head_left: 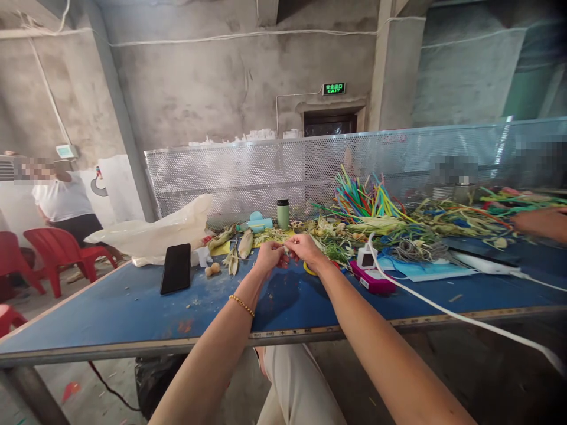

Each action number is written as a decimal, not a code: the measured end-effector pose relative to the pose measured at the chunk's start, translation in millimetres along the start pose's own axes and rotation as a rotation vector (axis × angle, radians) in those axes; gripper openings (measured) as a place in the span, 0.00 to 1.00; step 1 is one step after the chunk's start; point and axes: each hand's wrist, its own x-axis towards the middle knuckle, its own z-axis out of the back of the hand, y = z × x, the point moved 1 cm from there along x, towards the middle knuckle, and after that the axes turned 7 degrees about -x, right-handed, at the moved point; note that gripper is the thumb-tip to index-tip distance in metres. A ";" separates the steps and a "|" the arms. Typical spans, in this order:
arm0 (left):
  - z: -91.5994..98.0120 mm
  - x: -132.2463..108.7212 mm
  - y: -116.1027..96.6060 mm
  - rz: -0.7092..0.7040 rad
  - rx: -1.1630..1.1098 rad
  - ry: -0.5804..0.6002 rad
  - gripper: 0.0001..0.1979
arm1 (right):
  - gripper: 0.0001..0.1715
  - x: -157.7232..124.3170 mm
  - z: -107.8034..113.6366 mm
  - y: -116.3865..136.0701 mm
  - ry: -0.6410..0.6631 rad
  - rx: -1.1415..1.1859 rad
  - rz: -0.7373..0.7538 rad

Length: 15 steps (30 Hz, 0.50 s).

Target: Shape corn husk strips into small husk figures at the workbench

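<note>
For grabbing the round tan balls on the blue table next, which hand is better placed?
Probably the left hand: the small, round tan balls lie to its left, and the right hand is farther from them.

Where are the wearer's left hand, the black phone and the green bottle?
Left hand (268, 258): head view, on the back of the hand.
Black phone (176, 269): head view, middle of its upper face.
Green bottle (283, 217): head view, on the body below the dark lid.
</note>
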 end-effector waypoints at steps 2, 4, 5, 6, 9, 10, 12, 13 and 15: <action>0.4 0.7 0.0 0.008 -0.067 0.042 0.10 | 0.10 -1.2 0.3 1.7 0.001 0.048 -0.005; 1.4 1.8 0.9 0.020 -0.125 0.070 0.14 | 0.08 -2.9 -0.1 3.7 0.014 0.087 -0.005; 2.2 2.5 1.7 0.024 -0.140 0.075 0.16 | 0.07 -3.8 -0.3 4.7 0.025 0.098 -0.003; 3.1 3.1 2.5 0.024 -0.147 0.075 0.17 | 0.06 -4.6 -0.5 5.5 0.036 0.105 -0.004; 5.9 4.1 4.2 0.017 -0.147 0.079 0.17 | 0.02 -5.3 -0.4 6.4 0.053 0.116 -0.018; 6.7 4.2 4.3 0.013 -0.145 0.084 0.17 | 0.02 -4.8 -0.1 6.0 0.048 0.117 -0.025; 7.7 3.8 3.9 0.000 -0.128 0.098 0.16 | 0.02 -3.1 0.9 4.5 0.027 0.116 -0.036; 7.9 3.6 3.6 -0.005 -0.116 0.109 0.15 | 0.02 -2.1 1.4 3.5 0.015 0.115 -0.035; 8.0 3.2 3.1 -0.016 -0.095 0.131 0.14 | 0.03 -0.2 2.2 1.8 -0.001 0.108 -0.020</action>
